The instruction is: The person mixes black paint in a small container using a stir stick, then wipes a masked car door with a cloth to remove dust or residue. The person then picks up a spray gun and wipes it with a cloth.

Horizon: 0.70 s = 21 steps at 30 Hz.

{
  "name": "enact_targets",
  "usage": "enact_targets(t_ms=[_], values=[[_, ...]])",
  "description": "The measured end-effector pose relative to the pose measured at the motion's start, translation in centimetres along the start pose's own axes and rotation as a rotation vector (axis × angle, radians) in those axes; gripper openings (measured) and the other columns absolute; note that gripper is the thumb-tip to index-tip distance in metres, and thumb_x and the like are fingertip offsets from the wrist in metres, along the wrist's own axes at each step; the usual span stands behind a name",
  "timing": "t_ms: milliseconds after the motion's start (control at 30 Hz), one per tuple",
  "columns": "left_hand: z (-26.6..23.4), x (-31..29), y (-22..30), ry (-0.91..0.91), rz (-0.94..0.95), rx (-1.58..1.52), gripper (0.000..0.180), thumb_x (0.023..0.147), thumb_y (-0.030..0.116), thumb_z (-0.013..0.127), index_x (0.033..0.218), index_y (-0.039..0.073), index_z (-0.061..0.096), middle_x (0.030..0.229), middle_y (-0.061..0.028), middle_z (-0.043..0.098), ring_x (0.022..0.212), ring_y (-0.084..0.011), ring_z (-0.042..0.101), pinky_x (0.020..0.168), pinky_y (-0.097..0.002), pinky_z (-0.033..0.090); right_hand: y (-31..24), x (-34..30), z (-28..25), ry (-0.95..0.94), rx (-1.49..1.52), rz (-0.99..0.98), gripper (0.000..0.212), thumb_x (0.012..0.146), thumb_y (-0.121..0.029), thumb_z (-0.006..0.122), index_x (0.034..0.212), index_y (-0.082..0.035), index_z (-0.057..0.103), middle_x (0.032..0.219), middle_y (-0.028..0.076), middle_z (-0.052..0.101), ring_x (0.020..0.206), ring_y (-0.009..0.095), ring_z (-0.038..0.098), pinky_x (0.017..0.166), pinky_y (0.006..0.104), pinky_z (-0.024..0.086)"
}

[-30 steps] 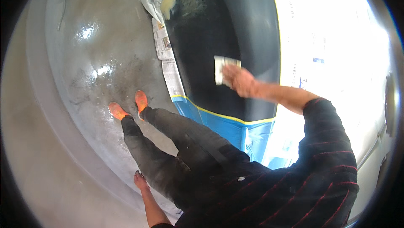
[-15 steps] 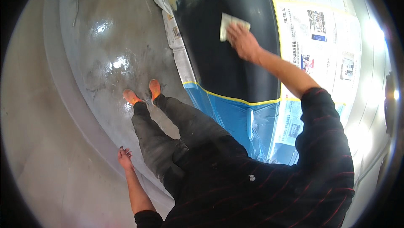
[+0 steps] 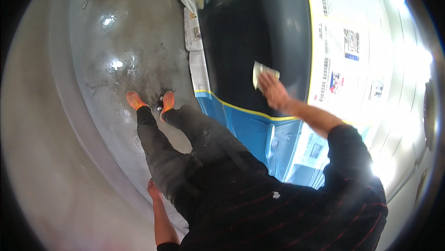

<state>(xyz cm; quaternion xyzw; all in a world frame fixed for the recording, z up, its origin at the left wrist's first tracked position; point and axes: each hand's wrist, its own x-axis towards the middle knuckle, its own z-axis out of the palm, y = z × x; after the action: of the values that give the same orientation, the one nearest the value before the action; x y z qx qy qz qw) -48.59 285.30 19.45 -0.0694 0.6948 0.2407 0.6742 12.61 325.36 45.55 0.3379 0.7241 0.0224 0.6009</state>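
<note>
My right hand (image 3: 273,91) presses a small pale sheet, paper or cloth (image 3: 262,72), flat against a dark glossy panel (image 3: 241,42) in front of me. The arm reaches out from a dark striped sleeve. My left hand (image 3: 154,190) hangs low beside my left leg, its fingers loosely curled with nothing visible in it. Below the dark panel lies blue plastic sheeting (image 3: 245,128) edged with yellow tape.
Newspaper sheets (image 3: 345,51) cover the surface to the right of the dark panel, and more newspaper (image 3: 197,61) lines its left edge. My orange shoes (image 3: 134,100) stand on a wet, shiny grey concrete floor (image 3: 116,42). Bright light glares at the right rim.
My right hand with the pale sheet has slid across the dark panel, now lower and further right in view. My view has swung, and my left hand has dropped beside my leg.
</note>
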Motion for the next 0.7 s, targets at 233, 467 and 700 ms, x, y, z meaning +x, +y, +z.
enact_targets(t_ms=[233, 467, 700], values=[[5.2, -1.5, -6.8, -0.058, 0.017, -0.158, 0.027, 0.111, 0.024, 0.055, 0.124, 0.003, 0.066, 0.116, -0.0095, 0.072, 0.099, -0.0215, 0.071, 0.089, -0.0371, 0.059, -5.3, -6.6, 2.1, -0.092, 0.084, -0.198, 0.06, 0.104, -0.022, 0.062, 0.162, -0.014, 0.049, 0.174, 0.006, 0.036, 0.166, 0.029, 0.018, 0.136, 0.0487, 0.003], [5.9, 1.2, -9.3, -0.059, 0.088, -0.214, 0.032, 0.112, 0.025, 0.054, 0.131, 0.002, 0.066, 0.116, -0.0081, 0.072, 0.099, -0.0192, 0.07, 0.089, -0.0348, 0.058, 1.0, -0.2, 0.1, 0.039, 0.105, -0.134, 0.058, 0.102, -0.025, 0.058, 0.158, -0.013, 0.054, 0.169, 0.006, 0.045, 0.162, 0.028, 0.029, 0.135, 0.0479, 0.013], [8.8, 1.3, 1.9, 0.116, -0.06, -0.065, 0.038, 0.111, 0.025, 0.057, 0.138, 0.0, 0.066, 0.116, -0.0084, 0.073, 0.102, -0.018, 0.069, 0.092, -0.0341, 0.056, 10.4, 9.7, -1.8, 0.311, 0.067, 0.133, 0.052, 0.103, -0.025, 0.055, 0.154, -0.011, 0.058, 0.164, 0.009, 0.051, 0.16, 0.028, 0.034, 0.134, 0.0476, 0.018]])
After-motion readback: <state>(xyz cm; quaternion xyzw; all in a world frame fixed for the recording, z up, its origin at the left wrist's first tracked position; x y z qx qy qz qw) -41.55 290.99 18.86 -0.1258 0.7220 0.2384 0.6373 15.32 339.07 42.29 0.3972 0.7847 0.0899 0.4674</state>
